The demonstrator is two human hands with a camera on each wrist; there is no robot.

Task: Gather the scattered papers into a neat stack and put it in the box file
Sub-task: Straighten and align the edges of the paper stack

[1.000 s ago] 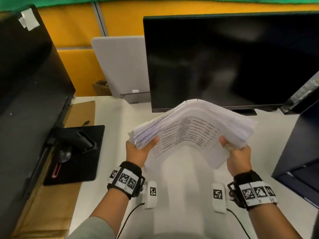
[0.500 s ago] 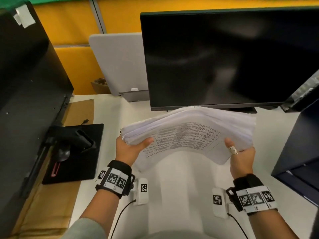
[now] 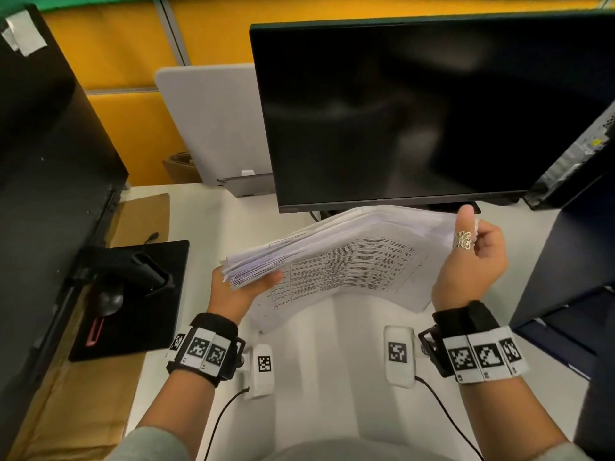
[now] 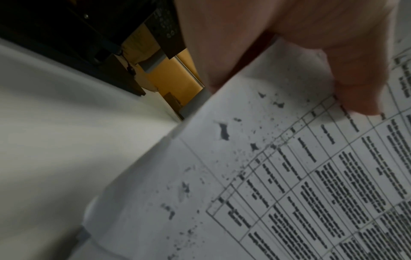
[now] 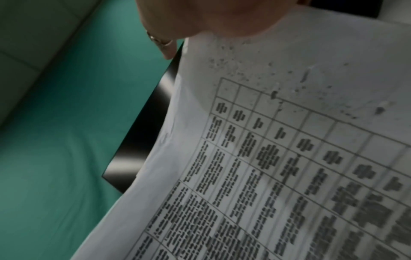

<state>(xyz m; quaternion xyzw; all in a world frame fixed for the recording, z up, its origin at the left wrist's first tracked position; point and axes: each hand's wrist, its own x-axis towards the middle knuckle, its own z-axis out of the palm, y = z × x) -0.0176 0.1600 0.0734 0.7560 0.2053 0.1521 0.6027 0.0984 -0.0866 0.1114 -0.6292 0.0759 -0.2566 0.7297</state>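
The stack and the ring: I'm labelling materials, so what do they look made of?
The stack looks like thin matte white office paper: loose sheets fan at the edge, bend between both hands and carry printed tables. The ring on the right thumb looks like silvery metal filigree, though plating cannot be ruled out.

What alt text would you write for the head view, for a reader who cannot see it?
Two hands hold a sagging stack of papers above a white desk: the left hand grips one end, the right hand the other. A dark monitor stands behind.
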